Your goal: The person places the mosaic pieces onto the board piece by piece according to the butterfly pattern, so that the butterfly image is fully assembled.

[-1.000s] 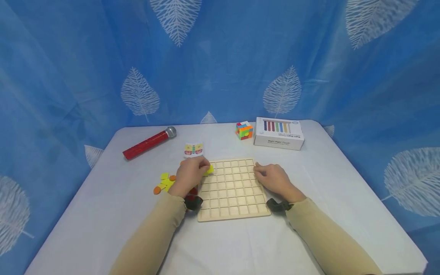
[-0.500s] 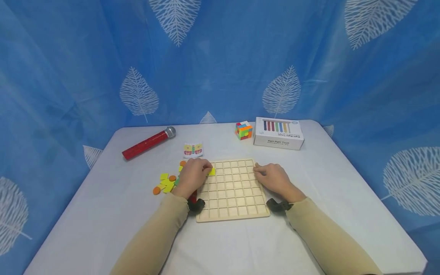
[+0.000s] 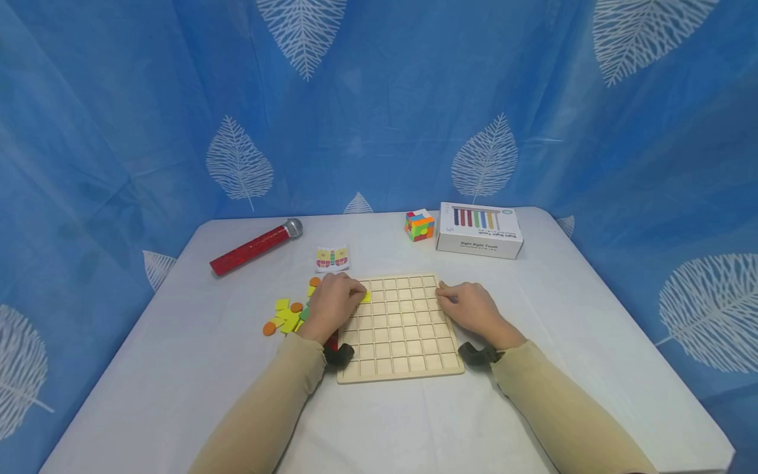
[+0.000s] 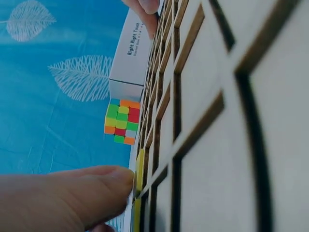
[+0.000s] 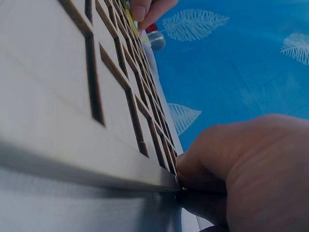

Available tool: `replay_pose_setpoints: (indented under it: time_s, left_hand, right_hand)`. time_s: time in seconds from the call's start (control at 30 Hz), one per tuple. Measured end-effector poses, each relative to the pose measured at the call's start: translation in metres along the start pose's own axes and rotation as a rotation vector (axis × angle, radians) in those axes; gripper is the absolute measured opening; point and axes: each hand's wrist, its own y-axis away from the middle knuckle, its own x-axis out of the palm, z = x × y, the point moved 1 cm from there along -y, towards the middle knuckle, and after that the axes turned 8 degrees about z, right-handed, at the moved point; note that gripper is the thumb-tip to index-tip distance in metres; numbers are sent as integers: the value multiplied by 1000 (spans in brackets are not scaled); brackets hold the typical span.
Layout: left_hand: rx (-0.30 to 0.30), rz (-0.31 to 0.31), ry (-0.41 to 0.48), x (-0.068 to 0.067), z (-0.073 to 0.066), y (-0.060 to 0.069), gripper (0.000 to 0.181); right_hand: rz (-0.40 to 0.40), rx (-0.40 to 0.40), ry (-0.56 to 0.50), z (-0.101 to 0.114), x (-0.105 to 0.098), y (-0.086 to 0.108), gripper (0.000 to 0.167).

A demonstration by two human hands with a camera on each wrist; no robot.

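Note:
The wooden grid board (image 3: pixel 395 327) lies flat on the table between both hands. At its upper left, my left hand (image 3: pixel 334 303) has its fingertips on a yellow square tile (image 3: pixel 366 297). In the left wrist view the thumb meets this tile (image 4: pixel 140 166) at the grid, and a second yellow strip (image 4: pixel 137 215) shows just below. My right hand (image 3: pixel 470 307) pinches the board's right edge near its upper corner, thumb on top in the right wrist view. Left of the board lies a pile of yellow tiles (image 3: pixel 288 318), orange discs (image 3: pixel 269 328) and green pieces; the left hand covers part of it.
Behind the board lies a small pattern card (image 3: pixel 333 259) with a butterfly. A red microphone (image 3: pixel 254 249) is at the back left. A puzzle cube (image 3: pixel 420 225) and a white box (image 3: pixel 480 230) stand at the back right. Red pieces (image 3: pixel 333 341) show beneath the left wrist.
My left hand has shifted slightly right with the yellow tile, which now sits lower at the board's grid. The right hand has kept its hold on the edge.

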Motion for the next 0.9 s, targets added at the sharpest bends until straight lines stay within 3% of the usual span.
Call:
replay_pose_setpoints:
  time_s: [0.13, 0.3, 0.37, 0.47, 0.57, 0.7, 0.9]
  left_hand:
    - [-78, -10, 62, -17, 10, 8, 19]
    - [-241, -12, 220, -51, 42, 26, 29]
    - [-290, -16, 251, -56, 54, 31, 31]
    - [-333, -2, 286, -53, 67, 33, 34]
    - [-329, 32, 259, -43, 73, 29, 37]
    - [-276, 37, 131, -30, 76, 24, 39]
    - [-207, 12, 4, -26, 78, 22, 42]
  right_hand:
    - [17, -6, -21, 0, 0, -1, 34]
    - [34, -3, -24, 1, -1, -1, 35]
    - [33, -6, -22, 1, -4, 0, 35]
    - [27, -7, -25, 0, -6, 1, 35]
    - [17, -7, -27, -1, -6, 1, 35]
    - [18, -1, -36, -2, -5, 0, 35]
    - [31, 19, -43, -1, -2, 2, 36]
